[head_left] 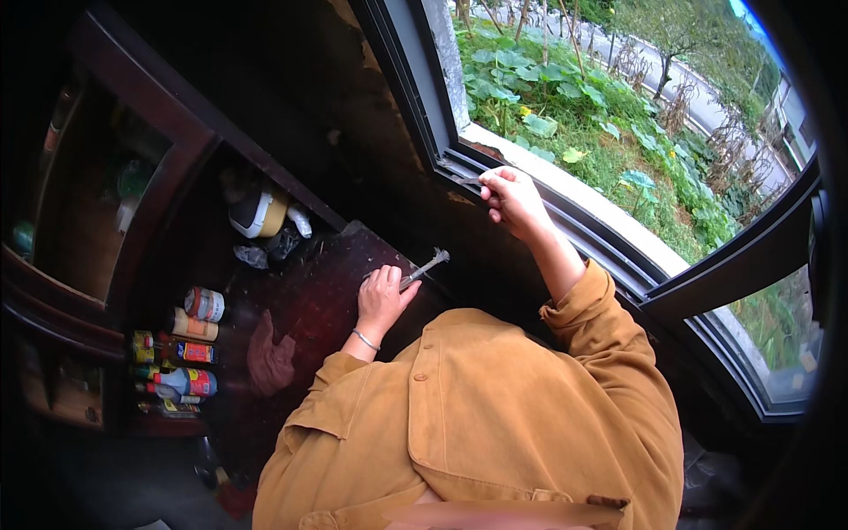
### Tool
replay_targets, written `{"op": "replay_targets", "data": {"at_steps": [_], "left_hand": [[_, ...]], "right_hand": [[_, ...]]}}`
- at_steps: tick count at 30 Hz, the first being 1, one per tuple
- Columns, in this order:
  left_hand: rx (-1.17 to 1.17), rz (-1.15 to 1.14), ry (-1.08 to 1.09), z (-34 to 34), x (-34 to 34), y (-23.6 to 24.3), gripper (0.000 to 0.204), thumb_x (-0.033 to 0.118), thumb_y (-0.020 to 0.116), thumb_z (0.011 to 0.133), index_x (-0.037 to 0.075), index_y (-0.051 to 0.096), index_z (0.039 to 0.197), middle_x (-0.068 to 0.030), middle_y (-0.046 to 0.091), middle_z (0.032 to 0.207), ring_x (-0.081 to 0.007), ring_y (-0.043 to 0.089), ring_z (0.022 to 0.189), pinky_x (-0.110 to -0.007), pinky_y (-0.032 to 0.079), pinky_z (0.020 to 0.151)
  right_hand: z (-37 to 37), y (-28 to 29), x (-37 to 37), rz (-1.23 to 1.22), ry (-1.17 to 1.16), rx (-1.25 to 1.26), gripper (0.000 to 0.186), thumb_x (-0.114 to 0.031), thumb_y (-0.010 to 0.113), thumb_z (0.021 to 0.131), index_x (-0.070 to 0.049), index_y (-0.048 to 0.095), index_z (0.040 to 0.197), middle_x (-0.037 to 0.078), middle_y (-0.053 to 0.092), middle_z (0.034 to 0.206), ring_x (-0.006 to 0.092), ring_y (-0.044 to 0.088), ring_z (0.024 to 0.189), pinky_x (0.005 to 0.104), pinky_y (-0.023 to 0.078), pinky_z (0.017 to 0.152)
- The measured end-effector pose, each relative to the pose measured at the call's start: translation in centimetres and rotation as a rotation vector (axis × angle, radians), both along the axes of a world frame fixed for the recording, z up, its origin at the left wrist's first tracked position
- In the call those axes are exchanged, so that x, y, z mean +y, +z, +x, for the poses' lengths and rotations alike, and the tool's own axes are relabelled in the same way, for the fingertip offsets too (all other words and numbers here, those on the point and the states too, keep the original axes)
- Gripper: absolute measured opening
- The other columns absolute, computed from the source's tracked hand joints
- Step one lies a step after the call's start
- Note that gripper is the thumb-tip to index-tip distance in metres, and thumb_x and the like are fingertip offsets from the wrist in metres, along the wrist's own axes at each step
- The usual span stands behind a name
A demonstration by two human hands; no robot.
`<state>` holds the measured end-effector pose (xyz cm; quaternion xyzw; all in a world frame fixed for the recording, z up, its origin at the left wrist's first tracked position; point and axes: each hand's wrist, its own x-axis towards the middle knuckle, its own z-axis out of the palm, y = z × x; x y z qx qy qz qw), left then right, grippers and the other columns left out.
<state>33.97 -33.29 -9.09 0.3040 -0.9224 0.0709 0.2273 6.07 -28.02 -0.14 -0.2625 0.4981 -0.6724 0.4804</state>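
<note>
My left hand (382, 302), with a bracelet at the wrist, rests near the edge of the dark red tabletop (340, 265). Its fingers are closed round the handle of a small brush (433, 264), whose pale, frayed bristles point away to the right. At the lower corner of the open window, my right hand (514, 201) pinches a thin, flat, greyish strip (466, 181); its exact kind is too small to make out. The strip's tip lies over the dark metal track of the window frame (447, 164).
Several bottles and jars (185, 382) stand along the left of the tabletop beside a crumpled reddish-brown cloth (271, 355). A white and tan appliance (258, 215) and plastic bags sit farther back. A glass-doored cabinet (141, 150) rises at left. Plants (565, 106) grow outside.
</note>
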Motion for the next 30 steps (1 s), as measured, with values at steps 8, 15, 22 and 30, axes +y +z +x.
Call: {"op": "replay_targets", "data": {"at_steps": [8,15,22,30], "left_hand": [[0.008,0.0,0.007,0.1,0.0,0.1,0.036,0.036,0.069,0.075,0.008,0.047,0.075,-0.0064,0.05,0.073,-0.0242,0.054,0.068,-0.035,0.046,0.059],[0.002,0.016,0.011,0.1,-0.1,0.2,0.035,0.035,0.069,0.075,0.008,0.047,0.075,-0.0062,0.05,0.073,-0.0237,0.054,0.069,-0.034,0.046,0.059],[0.023,0.032,0.013,0.1,0.0,0.3,0.036,0.036,0.069,0.075,0.008,0.047,0.075,-0.0064,0.05,0.073,-0.025,0.054,0.069,-0.036,0.046,0.059],[0.023,0.027,0.002,0.0,0.0,0.2,0.036,0.035,0.07,0.074,0.008,0.047,0.075,-0.0061,0.05,0.073,-0.0247,0.054,0.068,-0.035,0.046,0.058]], "right_hand": [[0.0,-1.0,-2.9,-0.129,-0.182,-0.3,0.008,-0.008,0.053,0.088,-0.001,0.056,0.087,0.004,0.057,0.068,0.0073,0.046,0.05,0.0221,0.043,0.042],[-2.6,0.3,-0.9,0.08,-0.045,-0.016,0.008,-0.011,0.052,0.088,-0.004,0.054,0.085,0.002,0.053,0.064,0.0067,0.042,0.046,0.0207,0.037,0.038],[-3.3,1.9,-4.6,0.239,0.057,0.202,0.011,-0.007,0.053,0.086,-0.003,0.054,0.076,0.002,0.053,0.059,0.0088,0.04,0.04,0.0238,0.033,0.035],[-2.2,-0.5,-7.5,0.114,-0.021,0.062,0.011,-0.011,0.05,0.088,-0.004,0.053,0.08,0.002,0.052,0.06,0.01,0.039,0.041,0.0238,0.034,0.037]]}}
